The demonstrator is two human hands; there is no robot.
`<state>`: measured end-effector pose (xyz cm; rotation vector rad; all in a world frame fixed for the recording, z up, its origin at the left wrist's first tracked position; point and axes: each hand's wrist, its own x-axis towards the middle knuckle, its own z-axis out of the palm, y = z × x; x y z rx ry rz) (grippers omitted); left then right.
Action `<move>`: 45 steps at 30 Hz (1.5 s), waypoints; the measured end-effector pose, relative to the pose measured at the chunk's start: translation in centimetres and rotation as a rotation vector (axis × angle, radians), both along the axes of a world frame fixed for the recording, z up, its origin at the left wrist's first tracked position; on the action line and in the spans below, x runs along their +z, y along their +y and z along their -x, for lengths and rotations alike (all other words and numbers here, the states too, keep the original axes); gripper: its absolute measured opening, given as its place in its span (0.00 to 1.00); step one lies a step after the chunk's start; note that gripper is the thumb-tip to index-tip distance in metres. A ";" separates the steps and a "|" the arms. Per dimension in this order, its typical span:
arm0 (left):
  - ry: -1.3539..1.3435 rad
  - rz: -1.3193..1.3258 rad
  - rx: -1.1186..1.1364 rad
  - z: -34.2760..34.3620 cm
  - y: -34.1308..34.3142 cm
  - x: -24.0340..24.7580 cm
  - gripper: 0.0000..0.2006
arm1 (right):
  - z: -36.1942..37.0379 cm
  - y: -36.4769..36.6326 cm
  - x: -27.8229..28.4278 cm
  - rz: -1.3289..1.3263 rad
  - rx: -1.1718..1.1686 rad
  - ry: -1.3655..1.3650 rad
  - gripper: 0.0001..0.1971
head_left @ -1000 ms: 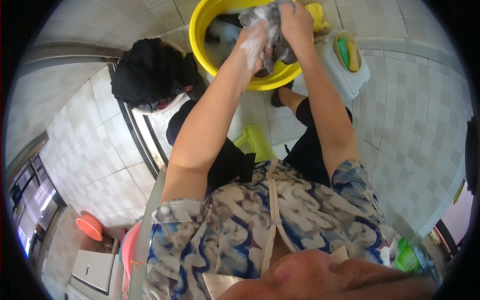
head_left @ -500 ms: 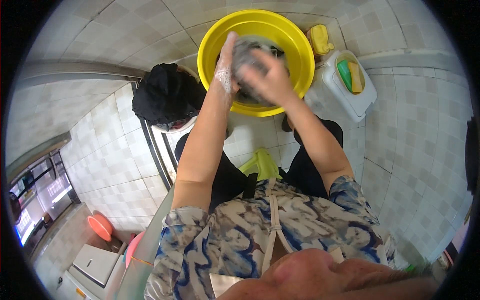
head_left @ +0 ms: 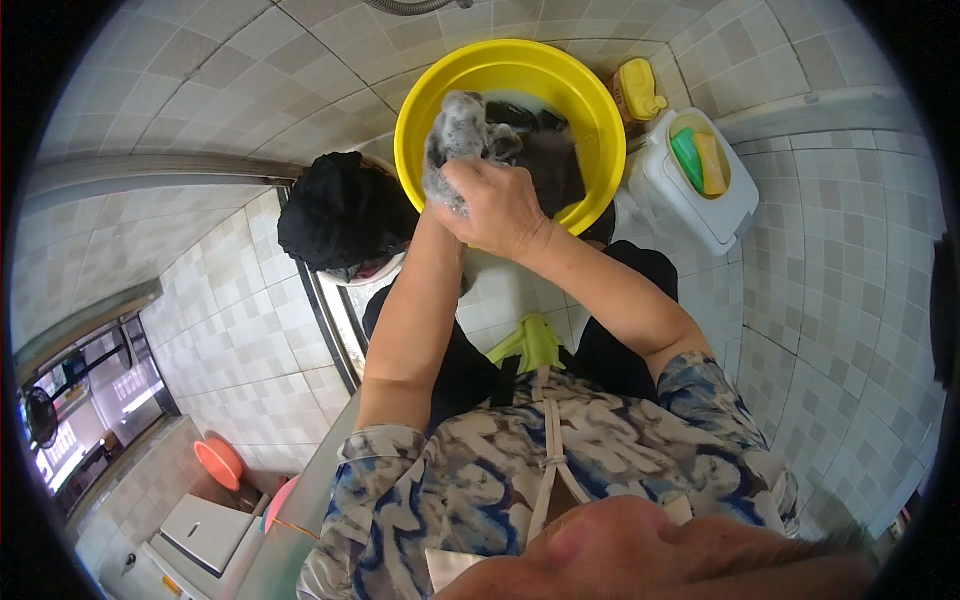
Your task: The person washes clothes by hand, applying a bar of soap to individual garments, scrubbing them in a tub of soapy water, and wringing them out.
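Note:
A wet grey cloth [head_left: 460, 128], covered in white suds, is bunched up at the left side of a yellow basin [head_left: 611, 120]. My right hand [head_left: 498, 205] is closed on its near end, fingers wrapped round the fabric. Only the wrist end of my left hand [head_left: 443, 220] shows, under the cloth and the right hand. Its fingers are hidden. Darker wet fabric [head_left: 555, 165] lies in cloudy water in the basin, to the right of my hands.
Left of the basin, a pile of black clothes [head_left: 345, 215] fills a pale tub. To its right stand a yellow bottle [head_left: 638, 92] and a white bin [head_left: 715, 222] with green and yellow items in its top. A light green stool [head_left: 538, 340] is between my legs.
My right hand, blurred over the middle of the basin before, is now at its near left, gripping the soapy cloth. The left hand's foamy fingers have gone out of sight. The view has shifted slightly.

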<state>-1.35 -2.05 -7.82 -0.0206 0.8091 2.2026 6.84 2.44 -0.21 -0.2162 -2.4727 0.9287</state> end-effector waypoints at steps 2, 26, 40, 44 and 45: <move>-0.227 0.019 -0.089 -1.2 0.9 2.8 0.14 | 0.6 2.7 -1.3 -0.065 -0.122 0.008 0.17; -0.092 0.411 -0.410 -1.1 1.4 6.8 0.26 | -0.3 9.5 2.0 1.753 -0.230 0.318 0.16; 0.202 0.154 0.097 6.5 -4.7 9.5 0.15 | -1.1 11.9 2.7 0.550 -0.327 -0.171 0.22; 0.223 0.227 0.105 6.7 -5.3 9.6 0.18 | -1.4 10.7 2.3 0.291 -0.195 -0.329 0.35; 0.244 0.264 0.105 6.8 -5.6 9.4 0.19 | -1.3 10.7 1.7 0.292 -0.188 -0.329 0.35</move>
